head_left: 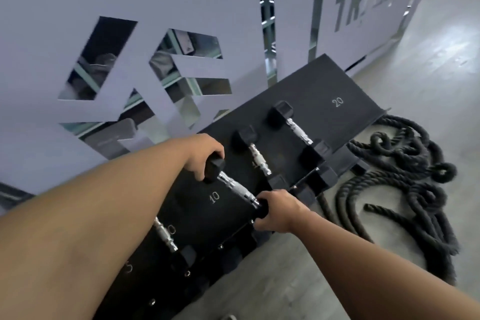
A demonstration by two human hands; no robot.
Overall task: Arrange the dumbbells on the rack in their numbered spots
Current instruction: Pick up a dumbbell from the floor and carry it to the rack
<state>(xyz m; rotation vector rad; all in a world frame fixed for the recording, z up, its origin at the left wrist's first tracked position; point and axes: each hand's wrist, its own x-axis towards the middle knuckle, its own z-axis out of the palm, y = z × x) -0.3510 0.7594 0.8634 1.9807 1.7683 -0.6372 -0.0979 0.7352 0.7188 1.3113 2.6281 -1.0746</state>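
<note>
A black dumbbell (235, 186) with hexagonal ends and a chrome handle lies across the black rack (319, 88) just above the painted "10". My left hand (201, 154) grips its far end. My right hand (276, 212) grips its near end at the rack's front edge. Two more dumbbells rest on the rack to the right: one (259, 160) beside the held one, another (298, 128) further right. The "20" mark (337, 102) has nothing on it. A fourth dumbbell (166, 235) lies to the left, partly hidden by my left forearm.
Thick black battle ropes (405, 176) lie coiled on the grey floor right of the rack. A white panel wall (130, 8) with large cut-out letters stands behind the rack. More dumbbell ends (315, 180) show on a lower shelf under the front edge.
</note>
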